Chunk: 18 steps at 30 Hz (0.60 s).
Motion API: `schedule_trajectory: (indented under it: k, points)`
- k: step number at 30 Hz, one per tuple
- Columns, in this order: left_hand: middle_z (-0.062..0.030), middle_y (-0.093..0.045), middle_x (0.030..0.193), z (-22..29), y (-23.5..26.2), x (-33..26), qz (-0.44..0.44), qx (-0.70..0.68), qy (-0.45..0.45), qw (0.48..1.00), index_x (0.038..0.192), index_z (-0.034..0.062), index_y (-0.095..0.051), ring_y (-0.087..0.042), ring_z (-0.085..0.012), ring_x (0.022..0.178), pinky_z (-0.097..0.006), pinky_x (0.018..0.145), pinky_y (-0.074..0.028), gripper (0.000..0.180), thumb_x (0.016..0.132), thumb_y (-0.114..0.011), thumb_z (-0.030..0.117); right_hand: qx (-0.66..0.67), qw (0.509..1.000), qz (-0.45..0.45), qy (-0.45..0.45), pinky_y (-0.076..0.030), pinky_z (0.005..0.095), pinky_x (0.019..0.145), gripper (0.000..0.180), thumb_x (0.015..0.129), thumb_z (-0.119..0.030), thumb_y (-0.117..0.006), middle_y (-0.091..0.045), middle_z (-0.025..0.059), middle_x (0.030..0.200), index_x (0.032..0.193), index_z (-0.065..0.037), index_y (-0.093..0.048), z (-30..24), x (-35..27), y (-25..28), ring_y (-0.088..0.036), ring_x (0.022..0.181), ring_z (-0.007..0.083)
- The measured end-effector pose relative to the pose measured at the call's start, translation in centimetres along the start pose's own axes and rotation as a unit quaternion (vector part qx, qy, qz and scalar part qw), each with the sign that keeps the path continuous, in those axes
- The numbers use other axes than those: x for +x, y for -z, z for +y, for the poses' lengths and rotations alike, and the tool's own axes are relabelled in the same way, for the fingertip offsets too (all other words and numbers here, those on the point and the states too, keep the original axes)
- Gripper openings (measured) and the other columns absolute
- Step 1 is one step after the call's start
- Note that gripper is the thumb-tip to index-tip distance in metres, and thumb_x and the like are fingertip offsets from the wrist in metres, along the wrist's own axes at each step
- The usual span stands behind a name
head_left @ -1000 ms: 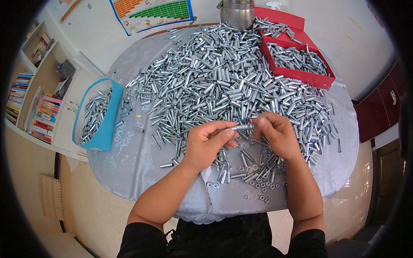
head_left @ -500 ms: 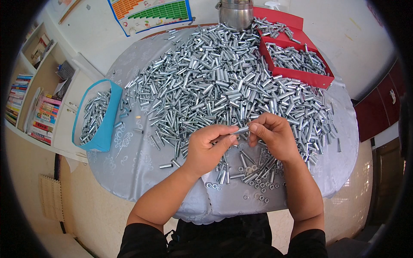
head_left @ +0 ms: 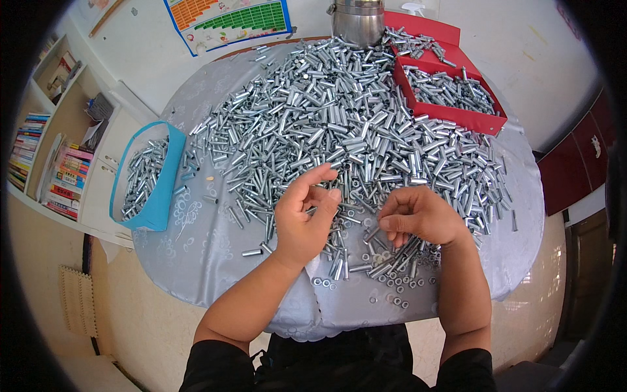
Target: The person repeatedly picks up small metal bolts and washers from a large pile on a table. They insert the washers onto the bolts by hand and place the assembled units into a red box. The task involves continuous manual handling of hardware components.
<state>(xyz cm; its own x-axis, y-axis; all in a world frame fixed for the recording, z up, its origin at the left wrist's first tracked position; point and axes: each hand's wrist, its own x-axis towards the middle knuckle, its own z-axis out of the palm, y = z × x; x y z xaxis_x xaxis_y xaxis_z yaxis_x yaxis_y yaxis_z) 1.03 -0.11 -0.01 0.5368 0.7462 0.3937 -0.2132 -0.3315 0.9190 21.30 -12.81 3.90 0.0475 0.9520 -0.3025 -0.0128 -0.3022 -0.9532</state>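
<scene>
Over the near edge of a large heap of silvery bolts and metal sleeves [head_left: 326,124], my left hand [head_left: 304,219] is raised with its thumb and fingers apart, holding nothing. To its right, my right hand [head_left: 421,219] has its thumb and fingers pinched together, pointing down and left. A short silvery bolt [head_left: 371,233] appears to stick out from these fingertips; the rest of it is hidden by the fingers. Below the right hand lie loose bolts [head_left: 395,261], with several nuts and washers [head_left: 400,302] scattered on the cloth nearer to me.
A blue bin [head_left: 171,179] with metal sleeves stands at the left of the round table with its grey cloth [head_left: 215,268]. An open red box [head_left: 457,117] of bolts sits at the far right, beside a steel pot [head_left: 358,26]. Bookshelves [head_left: 62,144] stand at the left.
My hands have come apart from the metal piece they held between them. The left moved slightly back with its fingers opened; the right moved lower and toward me.
</scene>
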Motion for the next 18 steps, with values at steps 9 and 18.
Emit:
schedule_trajectory:
  k: [9,18]
  points:
    - [-0.0096,-0.065,0.111,0.0,0.0,0.5,0.039,-0.052,0.020,0.998,0.123,-0.0005,-0.056,-0.063,-0.0105,0.080,-0.025,0.072,-0.053,0.031,0.093,-0.059,0.003,0.340,0.840,0.302,0.295,-0.056,0.0353,0.081,0.053,0.104,-0.043,-0.036,-0.068,0.0177,0.105,0.123,0.004,-0.052,-1.2,1.2,0.3,-0.069,0.092,0.0266]
    - [-0.0047,-0.067,0.090,0.2,0.9,1.2,0.054,0.110,-0.016,0.992,0.100,0.0027,-0.070,-0.058,-0.0106,0.077,-0.025,0.070,-0.048,0.014,0.086,-0.066,0.002,0.238,0.887,0.341,0.201,-0.051,0.0246,0.055,0.034,0.101,-0.032,-0.051,-0.065,0.0051,0.074,0.095,-0.001,-0.063,1.2,1.3,1.9,-0.063,0.060,0.0129]
